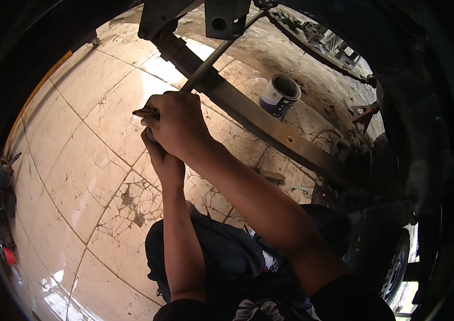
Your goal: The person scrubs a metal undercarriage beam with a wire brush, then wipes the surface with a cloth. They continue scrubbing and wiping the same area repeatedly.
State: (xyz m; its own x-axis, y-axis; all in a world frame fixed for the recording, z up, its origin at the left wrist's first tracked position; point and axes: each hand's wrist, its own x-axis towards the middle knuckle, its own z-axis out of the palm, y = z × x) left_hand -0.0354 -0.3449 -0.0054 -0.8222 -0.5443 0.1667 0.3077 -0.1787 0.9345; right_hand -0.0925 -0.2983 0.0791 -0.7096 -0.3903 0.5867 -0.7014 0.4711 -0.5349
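Note:
My right hand (pixel 180 125) is closed, knuckles up, below the dark leaf spring (pixel 248 109). A thin dark piece (pixel 145 113) sticks out between its thumb and fingers; its kind does not show. Directly beneath, my left hand (pixel 164 163) is closed too, mostly covered by the right. A bit of a greyish rounded thing (pixel 151 135) shows between the two hands. A slanting metal rod (pixel 213 58) runs down from the upper frame, crosses the spring and ends from sight at my right hand's knuckles. Whether the hand grips the rod cannot be seen.
An open, stained paint can (pixel 279 96) stands on the floor beyond the spring. A dark bracket (pixel 227 20) hangs overhead. Cracked cream tiles (pixel 104 176) lie below. A wheel (pixel 395 267) is at lower right, dark items with a red part (pixel 9 255) at far left.

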